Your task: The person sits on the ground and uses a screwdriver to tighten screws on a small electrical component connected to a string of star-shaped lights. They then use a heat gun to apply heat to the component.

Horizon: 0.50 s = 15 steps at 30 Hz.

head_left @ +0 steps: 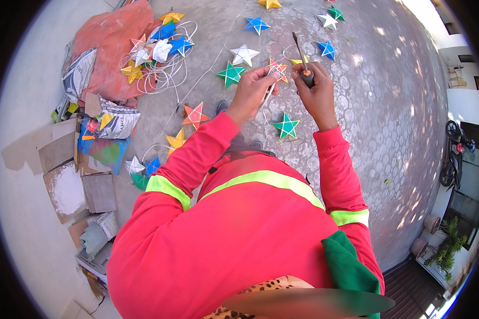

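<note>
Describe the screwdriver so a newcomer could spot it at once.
Start at the person's red right sleeve, over the grey paving, and follow it up to the right hand. The screwdriver is gripped there, its metal shaft pointing up the picture. Its long, straight shaft and dark, orange-marked handle set it apart from the coloured stars.

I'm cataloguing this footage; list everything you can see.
Stars: over a dozen; red, yellow, green, blue, white; top and left
Screwdriver: one, dark handle, upper middle
Strand: one, pale, upper middle
Cable: several loops, white, upper left
Tarp: one, orange, upper left
Sacks: at least two, white, left
Cardboard: several, brownish, left
Pavement: one, grey, middle
Motorcycle: one, dark, right
Plant: one, green, far right
Cloth: one, green, lower right
Shirt: one, red, centre
Left hand: one, bare, pinching strand
Right hand: one, bare, holding screwdriver
</note>
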Tool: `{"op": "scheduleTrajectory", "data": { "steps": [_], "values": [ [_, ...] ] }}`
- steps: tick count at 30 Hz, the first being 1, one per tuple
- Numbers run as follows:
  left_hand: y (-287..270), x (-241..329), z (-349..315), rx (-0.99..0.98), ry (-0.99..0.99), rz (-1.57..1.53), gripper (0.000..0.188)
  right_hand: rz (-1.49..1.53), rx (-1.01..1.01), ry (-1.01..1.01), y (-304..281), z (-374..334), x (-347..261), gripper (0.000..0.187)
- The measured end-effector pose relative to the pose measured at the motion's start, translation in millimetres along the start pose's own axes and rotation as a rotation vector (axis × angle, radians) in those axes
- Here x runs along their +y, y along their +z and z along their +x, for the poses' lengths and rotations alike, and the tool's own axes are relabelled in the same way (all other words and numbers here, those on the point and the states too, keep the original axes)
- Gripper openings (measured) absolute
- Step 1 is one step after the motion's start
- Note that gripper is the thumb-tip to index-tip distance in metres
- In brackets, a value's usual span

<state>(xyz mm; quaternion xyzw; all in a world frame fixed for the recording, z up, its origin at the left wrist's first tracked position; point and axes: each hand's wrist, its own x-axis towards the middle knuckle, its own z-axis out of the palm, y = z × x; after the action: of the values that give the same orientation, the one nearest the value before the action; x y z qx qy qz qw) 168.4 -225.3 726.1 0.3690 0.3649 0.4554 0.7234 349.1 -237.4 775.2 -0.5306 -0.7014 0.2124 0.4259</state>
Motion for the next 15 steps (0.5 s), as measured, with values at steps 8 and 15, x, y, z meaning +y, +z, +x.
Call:
{"op": "scheduleTrajectory", "data": {
  "steps": [8,15],
  "values": [
    [-1,-4,8,-0.005,-0.101,-0.130,0.021,-0.455,-0.041,-0.500,-1,1,2,0.029],
    [-4,-8,7,-0.028,-0.136,-0.096,0.021,-0.572,-0.174,-0.598,-6,7,3,0.021]
  ]
}}
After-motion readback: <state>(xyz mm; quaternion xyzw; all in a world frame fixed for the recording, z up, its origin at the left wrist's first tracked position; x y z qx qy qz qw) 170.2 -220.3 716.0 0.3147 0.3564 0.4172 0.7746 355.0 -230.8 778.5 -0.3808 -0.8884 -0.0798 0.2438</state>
